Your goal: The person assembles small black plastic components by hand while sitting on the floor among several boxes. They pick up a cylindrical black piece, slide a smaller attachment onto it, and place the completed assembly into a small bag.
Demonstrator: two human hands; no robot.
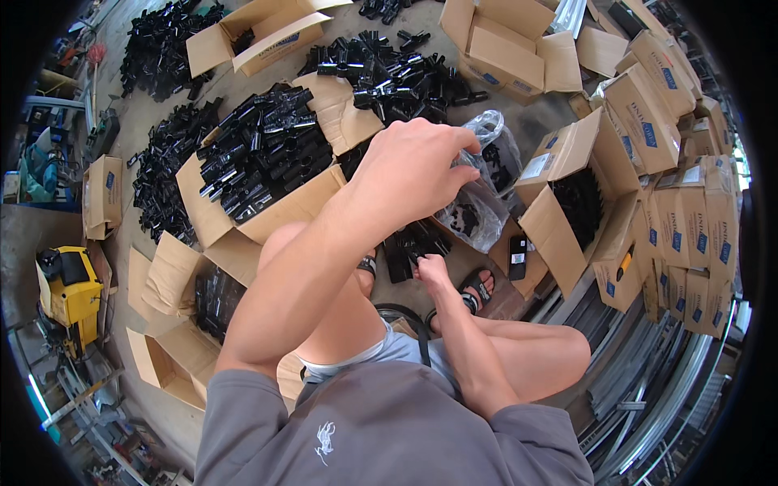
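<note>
My left hand point(421, 166) is raised close to the camera, with thumb and index finger apart and nothing visible between them. In the picture it overlaps a clear plastic bag point(486, 215) that has small black pieces in it. Lower down, between my feet, my right hand point(431, 269) is closed at a heap of black tube fittings point(399, 257). A dark end shows at its fingertips, seemingly one fitting; the rest is hidden by the hand. Left of my raised arm, an open cardboard box point(304, 194) is piled with more black fittings point(263, 146).
Loose heaps of black fittings point(166, 166) cover the floor at the left and back. On the right stand an open carton point(559, 174), stacked cartons point(689, 219), a phone point(518, 257) and metal profiles point(640, 397). A yellow machine point(73, 292) is at the far left.
</note>
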